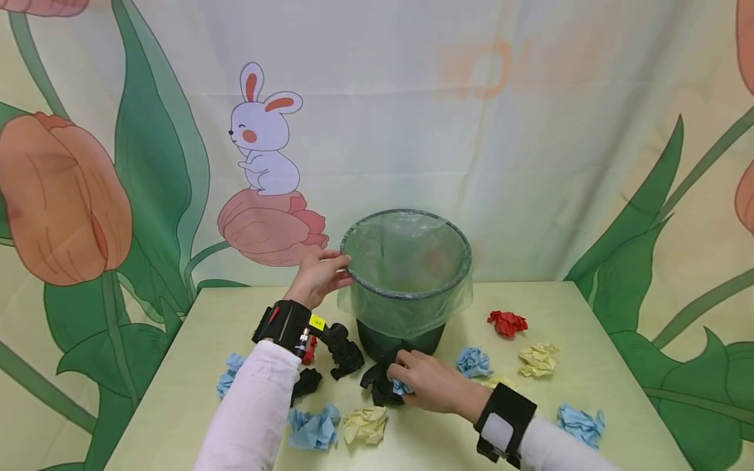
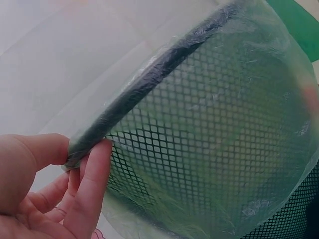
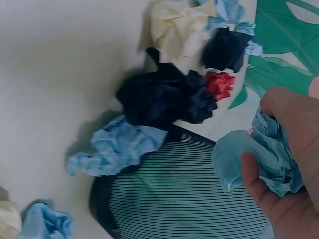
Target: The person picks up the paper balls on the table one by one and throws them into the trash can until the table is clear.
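Observation:
My left hand (image 1: 318,278) pinches the left side of the rim (image 2: 144,82) of a mesh wastebasket (image 1: 400,340) lined with a translucent green bag (image 1: 406,311). In the left wrist view, the thumb and fingertips meet at the bag-covered rim. My right hand (image 1: 436,383) is low in front of the basket. Its curled fingers hold a crumpled blue paper ball (image 3: 269,154), seen best in the right wrist view. Another blue paper ball (image 3: 119,147) lies against the basket's base beside crumpled black paper (image 3: 154,97).
Several crumpled papers lie around the basket: red (image 1: 508,324), yellow (image 1: 538,360) and blue (image 1: 580,424) to the right, yellow (image 1: 365,425) and blue (image 1: 314,428) in front, black (image 1: 344,353) to the left. A printed curtain (image 1: 530,163) hangs behind the table (image 1: 177,392).

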`<state>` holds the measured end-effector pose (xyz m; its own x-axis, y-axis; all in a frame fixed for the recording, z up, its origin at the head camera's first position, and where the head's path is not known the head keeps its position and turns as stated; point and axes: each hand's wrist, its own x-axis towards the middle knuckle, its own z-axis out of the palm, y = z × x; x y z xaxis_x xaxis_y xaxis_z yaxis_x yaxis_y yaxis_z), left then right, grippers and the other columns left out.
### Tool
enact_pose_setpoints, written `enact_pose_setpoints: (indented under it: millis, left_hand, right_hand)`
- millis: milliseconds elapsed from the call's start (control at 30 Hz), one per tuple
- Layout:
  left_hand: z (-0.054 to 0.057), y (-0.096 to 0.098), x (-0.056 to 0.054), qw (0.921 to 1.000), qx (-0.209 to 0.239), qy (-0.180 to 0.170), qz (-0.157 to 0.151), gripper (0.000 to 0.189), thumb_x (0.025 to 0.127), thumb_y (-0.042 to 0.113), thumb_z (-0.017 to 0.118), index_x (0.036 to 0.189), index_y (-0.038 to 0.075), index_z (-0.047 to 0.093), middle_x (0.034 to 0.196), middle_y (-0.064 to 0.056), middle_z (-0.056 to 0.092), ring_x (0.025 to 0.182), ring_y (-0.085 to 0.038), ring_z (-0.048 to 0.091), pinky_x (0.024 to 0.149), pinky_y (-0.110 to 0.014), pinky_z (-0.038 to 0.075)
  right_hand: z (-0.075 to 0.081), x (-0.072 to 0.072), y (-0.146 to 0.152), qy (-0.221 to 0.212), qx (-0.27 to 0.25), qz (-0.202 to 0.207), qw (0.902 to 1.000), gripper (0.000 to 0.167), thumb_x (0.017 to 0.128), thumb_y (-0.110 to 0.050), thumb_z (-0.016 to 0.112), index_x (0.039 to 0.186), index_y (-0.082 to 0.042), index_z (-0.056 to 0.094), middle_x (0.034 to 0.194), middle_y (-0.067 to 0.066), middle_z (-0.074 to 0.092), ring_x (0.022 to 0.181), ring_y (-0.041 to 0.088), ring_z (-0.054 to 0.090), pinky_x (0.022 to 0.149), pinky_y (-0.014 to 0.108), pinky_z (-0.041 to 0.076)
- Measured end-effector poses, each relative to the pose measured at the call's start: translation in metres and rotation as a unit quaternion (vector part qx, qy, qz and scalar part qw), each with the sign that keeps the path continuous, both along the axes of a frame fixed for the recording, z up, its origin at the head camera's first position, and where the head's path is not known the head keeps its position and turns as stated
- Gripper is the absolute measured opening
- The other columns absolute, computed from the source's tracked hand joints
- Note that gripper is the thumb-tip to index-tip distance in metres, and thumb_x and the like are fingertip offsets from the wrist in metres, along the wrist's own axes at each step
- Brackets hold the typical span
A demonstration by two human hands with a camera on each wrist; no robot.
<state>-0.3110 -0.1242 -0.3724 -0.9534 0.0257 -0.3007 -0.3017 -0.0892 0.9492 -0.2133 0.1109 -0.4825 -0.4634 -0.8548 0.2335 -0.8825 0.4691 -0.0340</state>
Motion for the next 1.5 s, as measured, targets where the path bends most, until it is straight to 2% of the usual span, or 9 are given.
enact_pose_setpoints:
  millis: [200,367,533,767,967,1167,1400,1500]
  left_hand:
    - [-0.001,0.0,0.0,1.0,-0.003,-0.001,0.001,0.047,0.093,0.013,0.055,0.135,0.004,0.035,0.121,-0.017,0.047,0.077,-0.015,0.057,0.069,-0.023,0.055]
    - [-0.001,0.0,0.0,1.0,-0.002,0.001,0.0,0.047,0.093,0.013,0.054,0.135,0.004,0.035,0.118,-0.016,0.047,0.076,-0.015,0.057,0.069,-0.023,0.056]
    - [0.0,0.0,0.0,1.0,-0.003,0.002,-0.002,0.047,0.093,0.013,0.054,0.135,0.004,0.035,0.118,-0.016,0.047,0.076,-0.015,0.057,0.07,-0.023,0.055]
    - [0.0,0.0,0.0,1.0,-0.003,-0.001,-0.001,0.045,0.093,0.013,0.054,0.133,0.004,0.036,0.11,-0.012,0.048,0.075,-0.015,0.057,0.069,-0.023,0.055]
    - [-0.001,0.001,0.0,1.0,-0.004,-0.001,0.001,0.044,0.093,0.013,0.054,0.133,0.005,0.037,0.117,-0.015,0.047,0.076,-0.015,0.057,0.069,-0.023,0.055]
    - [-0.001,0.001,-0.001,1.0,-0.007,-0.001,0.002,0.044,0.093,0.014,0.055,0.132,0.004,0.037,0.109,-0.011,0.049,0.074,-0.015,0.057,0.069,-0.023,0.056]
    - [-0.002,0.001,-0.001,1.0,-0.005,0.0,0.001,0.044,0.093,0.014,0.054,0.132,0.005,0.037,0.123,-0.019,0.046,0.075,-0.015,0.057,0.07,-0.023,0.056]
    - [-0.001,0.001,0.0,1.0,-0.004,0.0,-0.001,0.044,0.093,0.014,0.054,0.133,0.005,0.037,0.125,-0.019,0.045,0.075,-0.015,0.057,0.07,-0.023,0.056]
  right_hand:
    - [0.016,0.005,-0.004,0.003,0.004,0.009,1.0,0.034,0.076,-0.021,0.076,0.105,-0.017,0.058,0.093,-0.003,0.05,0.076,0.009,0.049,0.062,0.017,0.045]
    - [0.033,0.011,-0.007,0.0,0.01,0.018,0.9998,0.033,0.077,-0.021,0.074,0.105,-0.018,0.058,0.094,-0.003,0.05,0.076,0.009,0.048,0.062,0.017,0.044]
    - [0.05,0.013,-0.01,0.021,0.015,0.029,0.9992,0.032,0.078,-0.023,0.074,0.105,-0.018,0.057,0.095,-0.002,0.051,0.076,0.01,0.05,0.062,0.017,0.045]
    - [0.069,0.009,-0.011,0.036,0.016,0.034,0.9986,0.032,0.079,-0.023,0.073,0.106,-0.017,0.057,0.097,-0.001,0.051,0.076,0.01,0.05,0.06,0.017,0.045]
    - [0.084,0.005,-0.013,0.055,-0.002,0.043,0.9976,0.032,0.079,-0.022,0.072,0.106,-0.016,0.056,0.096,-0.001,0.051,0.076,0.011,0.05,0.059,0.019,0.045]
    - [0.097,0.002,-0.014,0.057,-0.008,0.038,0.9976,0.029,0.081,-0.021,0.069,0.107,-0.016,0.057,0.098,-0.001,0.052,0.078,0.011,0.051,0.061,0.019,0.045]
    - [0.113,0.0,-0.015,0.066,-0.013,0.035,0.9971,0.029,0.082,-0.022,0.069,0.107,-0.016,0.057,0.097,-0.001,0.052,0.08,0.013,0.052,0.064,0.021,0.047]
    - [0.119,-0.002,-0.016,0.073,-0.01,0.037,0.9966,0.029,0.082,-0.022,0.069,0.107,-0.016,0.057,0.098,0.0,0.052,0.081,0.013,0.052,0.066,0.022,0.047]
